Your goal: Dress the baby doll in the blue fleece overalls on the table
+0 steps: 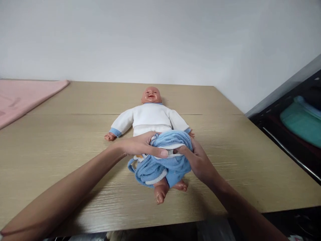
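Bare forearms (82, 182) reached in from both lower corners, nearest the camera. Under them spread the wood-grain tabletop (62, 144); beyond its right edge, a black open unit (269, 134), exact kind unclear, contained something teal (303, 122). A pink blanket (25, 97) covered the left side. Centrally, a baby doll (151, 96) lay face up in a white sweater (151, 115), its legs partly inside bunched blue terry trousers (178, 175). The left hand (137, 144) gripped the cloth, thumb in front, other fingers hidden behind; the right hand (199, 160) gripped it too, thumb hooked into a white-edged opening. Two bare feet (160, 194) poked out below.
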Available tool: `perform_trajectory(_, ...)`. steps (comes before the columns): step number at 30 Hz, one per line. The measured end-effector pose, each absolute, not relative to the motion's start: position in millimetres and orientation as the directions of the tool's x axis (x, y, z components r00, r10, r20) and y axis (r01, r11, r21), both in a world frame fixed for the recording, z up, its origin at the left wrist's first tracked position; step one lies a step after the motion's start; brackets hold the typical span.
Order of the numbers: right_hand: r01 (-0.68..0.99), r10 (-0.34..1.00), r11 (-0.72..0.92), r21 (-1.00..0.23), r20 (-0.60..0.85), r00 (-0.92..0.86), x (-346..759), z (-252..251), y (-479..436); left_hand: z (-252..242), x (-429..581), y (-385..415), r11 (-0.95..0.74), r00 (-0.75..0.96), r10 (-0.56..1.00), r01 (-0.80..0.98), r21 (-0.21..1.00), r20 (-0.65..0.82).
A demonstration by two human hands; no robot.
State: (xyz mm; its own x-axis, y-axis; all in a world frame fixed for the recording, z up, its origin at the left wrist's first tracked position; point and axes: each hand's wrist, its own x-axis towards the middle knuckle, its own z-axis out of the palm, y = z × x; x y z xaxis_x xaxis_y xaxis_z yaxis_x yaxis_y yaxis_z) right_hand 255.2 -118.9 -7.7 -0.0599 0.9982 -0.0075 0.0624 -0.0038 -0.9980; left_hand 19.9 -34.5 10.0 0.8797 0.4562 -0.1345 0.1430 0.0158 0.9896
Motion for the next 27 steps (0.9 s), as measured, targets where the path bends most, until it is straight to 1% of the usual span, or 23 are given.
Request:
perform_trajectory(3, 0.129, 0.999, 0.011, -0.992, 0.006, -0.043, 256, -4, -145, 23, 30, -49, -0.095, 0.813, 0.551, 0.284, 0.954, -0.188)
perform_trajectory(6, 0.095, 0.998, -0.063, -0.994, -0.065, -0.020, 251, -10, -175, 25, 36, -62, -0.205, 0.763, 0.617, 0.396, 0.895, -0.196)
perform_trajectory(8, 0.095, 0.995, -0.097, -0.991, -0.097, 0.007, 246, -18, -194, 23, 38, -67, -0.290, 0.755, 0.624, 0.463, 0.837, -0.201)
perform_trajectory(10, 0.198, 0.996, -0.086, -0.976, -0.078, 0.047, 241, -28, -209, 20, 39, -71, -0.373, 0.764, 0.613, 0.504, 0.779, -0.201)
perform_trajectory(12, 0.387, 0.993, -0.042, -0.921, 0.006, 0.122, 238, -38, -218, 20, 40, -76, -0.447, 0.773, 0.603, 0.533, 0.718, -0.198)
perform_trajectory(14, 0.581, 0.960, 0.038, -0.813, 0.192, 0.206, 237, -47, -220, 23, 43, -81, -0.505, 0.760, 0.615, 0.584, 0.636, -0.210)
perform_trajectory(16, 0.702, 0.895, 0.107, -0.704, 0.375, 0.240, 238, -52, -219, 27, 46, -87, -0.545, 0.735, 0.636, 0.643, 0.538, -0.235)
perform_trajectory(17, 0.732, 0.875, 0.117, -0.672, 0.418, 0.244, 238, -53, -219, 29, 48, -90, -0.557, 0.721, 0.646, 0.669, 0.492, -0.249)
perform_trajectory(18, 0.747, 0.873, 0.102, -0.657, 0.419, 0.250, 238, -53, -219, 31, 50, -93, -0.567, 0.710, 0.654, 0.688, 0.454, -0.259)
perform_trajectory(20, 0.757, 0.896, 0.025, -0.653, 0.351, 0.274, 236, -52, -224, 33, 53, -96, -0.578, 0.699, 0.661, 0.707, 0.408, -0.273)
perform_trajectory(23, 0.773, 0.907, -0.070, -0.630, 0.282, 0.312, 230, -54, -236, 33, 53, -98, -0.587, 0.700, 0.654, 0.709, 0.390, -0.288)
perform_trajectory(25, 0.800, 0.906, -0.063, -0.596, 0.302, 0.296, 227, -58, -243, 31, 52, -98, -0.601, 0.711, 0.637, 0.700, 0.385, -0.298)
perform_trajectory(27, 0.858, 0.884, 0.009, -0.513, 0.405, 0.233, 225, -66, -246, 28, 52, -97, -0.624, 0.715, 0.625, 0.699, 0.350, -0.313)
